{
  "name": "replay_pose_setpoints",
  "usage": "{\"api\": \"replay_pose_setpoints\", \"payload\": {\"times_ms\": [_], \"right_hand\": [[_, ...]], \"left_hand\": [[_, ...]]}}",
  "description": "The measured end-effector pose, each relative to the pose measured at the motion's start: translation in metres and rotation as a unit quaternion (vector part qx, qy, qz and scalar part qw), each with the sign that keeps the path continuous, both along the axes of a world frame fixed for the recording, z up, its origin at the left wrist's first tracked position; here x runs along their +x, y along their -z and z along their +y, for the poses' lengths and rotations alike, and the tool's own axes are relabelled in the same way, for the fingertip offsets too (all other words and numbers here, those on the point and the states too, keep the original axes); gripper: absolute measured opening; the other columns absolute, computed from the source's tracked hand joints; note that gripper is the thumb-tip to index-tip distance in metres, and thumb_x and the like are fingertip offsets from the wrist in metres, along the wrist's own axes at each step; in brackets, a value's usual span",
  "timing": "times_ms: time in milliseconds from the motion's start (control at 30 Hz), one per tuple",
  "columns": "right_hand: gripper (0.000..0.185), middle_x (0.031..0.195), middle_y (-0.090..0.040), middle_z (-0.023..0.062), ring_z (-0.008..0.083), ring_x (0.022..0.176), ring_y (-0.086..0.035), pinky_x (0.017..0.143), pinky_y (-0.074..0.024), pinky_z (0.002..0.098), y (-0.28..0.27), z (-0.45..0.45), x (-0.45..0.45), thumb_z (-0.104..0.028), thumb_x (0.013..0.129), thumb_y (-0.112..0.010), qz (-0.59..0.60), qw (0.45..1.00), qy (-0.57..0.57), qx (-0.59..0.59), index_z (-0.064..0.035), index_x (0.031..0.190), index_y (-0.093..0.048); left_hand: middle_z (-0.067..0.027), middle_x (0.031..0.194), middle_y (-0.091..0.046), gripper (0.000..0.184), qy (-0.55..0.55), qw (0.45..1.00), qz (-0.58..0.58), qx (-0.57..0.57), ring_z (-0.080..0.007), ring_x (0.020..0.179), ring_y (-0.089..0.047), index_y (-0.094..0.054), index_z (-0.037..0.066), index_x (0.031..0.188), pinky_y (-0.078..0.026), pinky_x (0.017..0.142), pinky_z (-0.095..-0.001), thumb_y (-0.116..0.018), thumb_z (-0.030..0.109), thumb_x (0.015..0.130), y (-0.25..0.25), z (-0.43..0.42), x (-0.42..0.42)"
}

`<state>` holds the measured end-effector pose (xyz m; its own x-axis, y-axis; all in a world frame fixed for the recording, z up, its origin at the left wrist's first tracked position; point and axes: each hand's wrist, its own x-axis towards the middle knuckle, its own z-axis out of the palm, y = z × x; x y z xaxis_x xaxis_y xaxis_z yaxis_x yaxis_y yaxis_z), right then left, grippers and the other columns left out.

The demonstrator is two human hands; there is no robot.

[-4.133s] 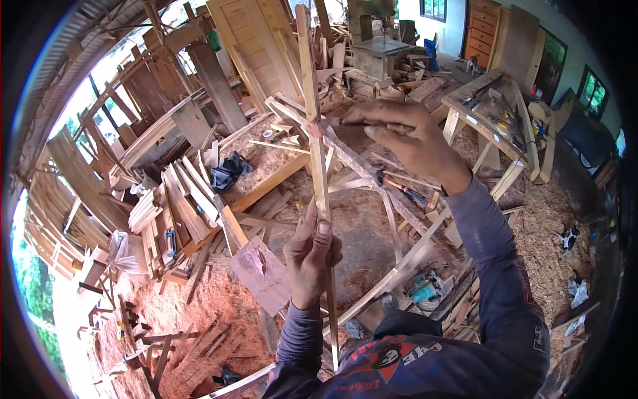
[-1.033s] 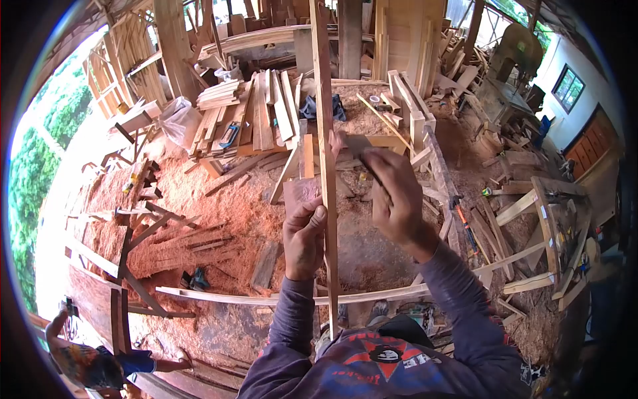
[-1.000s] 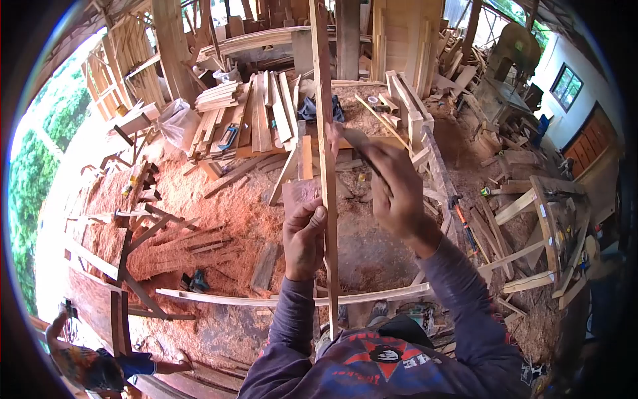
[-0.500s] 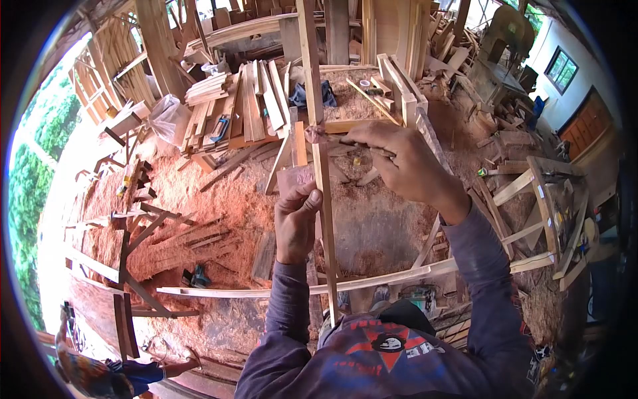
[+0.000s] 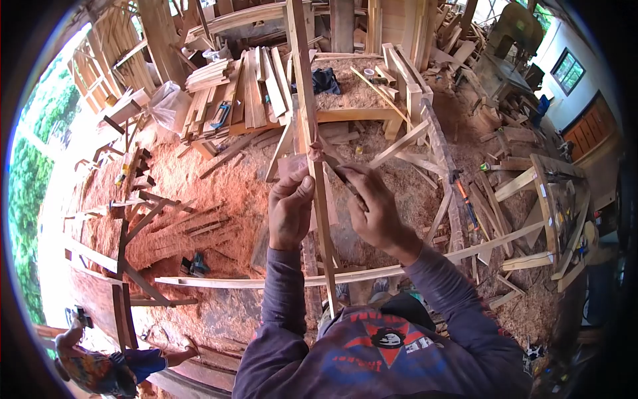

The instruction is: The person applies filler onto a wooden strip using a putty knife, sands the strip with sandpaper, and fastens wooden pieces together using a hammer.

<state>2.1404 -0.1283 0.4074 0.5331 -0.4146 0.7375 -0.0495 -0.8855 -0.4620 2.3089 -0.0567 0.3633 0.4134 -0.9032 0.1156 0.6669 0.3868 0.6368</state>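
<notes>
A long narrow wood strip (image 5: pixel 321 219) runs upright through the middle of the view, in front of my chest. My left hand (image 5: pixel 290 207) is closed beside the strip, thumb and fingers pinching a thin flat pinkish board (image 5: pixel 291 164). My right hand (image 5: pixel 377 207) is wrapped round a slim dark tool that looks like a putty knife (image 5: pixel 340 174). Its tip meets a reddish-brown lump of paste (image 5: pixel 315 151) at the strip, just above my left fingers. Whether the paste sits on the blade or on the wood is hard to tell.
A long pale batten (image 5: pixel 372 273) crosses in front of my body. Stacked planks (image 5: pixel 256 90) and a bench (image 5: pixel 352 115) stand ahead. Shavings (image 5: pixel 179 233) cover the floor at left. A wooden trestle (image 5: pixel 541 193) is at right; another person (image 5: pixel 106 366) is at lower left.
My right hand has come down and left, bringing the tool's tip closer to my left hand. The flat board now sits partly behind my left fingers. My view has shifted slightly.
</notes>
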Motion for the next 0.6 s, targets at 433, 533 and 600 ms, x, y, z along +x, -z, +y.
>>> {"api": "replay_pose_setpoints", "payload": {"times_ms": [433, 533, 600], "right_hand": [[0.045, 0.119, -0.063, 0.0215, 0.0382, 0.108, -0.064, 0.093, -0.053, 0.0418, 0.007, 0.007, -0.012, 0.012, 0.082, -0.053, 0.027, 0.999, 0.026, 0.01, 0.0031, 0.125, -0.059], [0.04, 0.121, -0.063, 0.0221, 0.0369, 0.111, -0.064, 0.095, -0.0521, 0.0387, -0.01, 0.0, -0.012, 0.01, 0.086, -0.054, -0.017, 1.0, 0.018, 0.013, 0.0045, 0.125, -0.06], [0.041, 0.12, -0.063, 0.0222, 0.0372, 0.111, -0.064, 0.095, -0.0517, 0.0382, -0.02, -0.006, -0.011, 0.011, 0.086, -0.055, -0.052, 0.998, 0.023, 0.02, 0.005, 0.126, -0.059]], "left_hand": [[-0.0133, 0.122, -0.068, 0.027, 0.012, 0.999, -0.036, -0.033, -0.0182, 0.107, -0.067, -0.063, -0.005, 0.124, -0.053, 0.097, -0.031, -0.056, 0.001, 0.099, -0.011, 0.005, 0.002], [-0.0135, 0.117, -0.07, 0.024, 0.033, 0.999, -0.011, -0.042, -0.0184, 0.104, -0.068, -0.066, -0.004, 0.12, -0.054, 0.094, -0.0303, -0.057, -0.002, 0.097, -0.006, 0.003, -0.002], [-0.0137, 0.114, -0.071, 0.022, 0.046, 0.998, 0.013, -0.049, -0.0186, 0.103, -0.068, -0.068, -0.003, 0.116, -0.054, 0.093, -0.0298, -0.059, -0.003, 0.096, -0.008, -0.001, -0.008]]}}
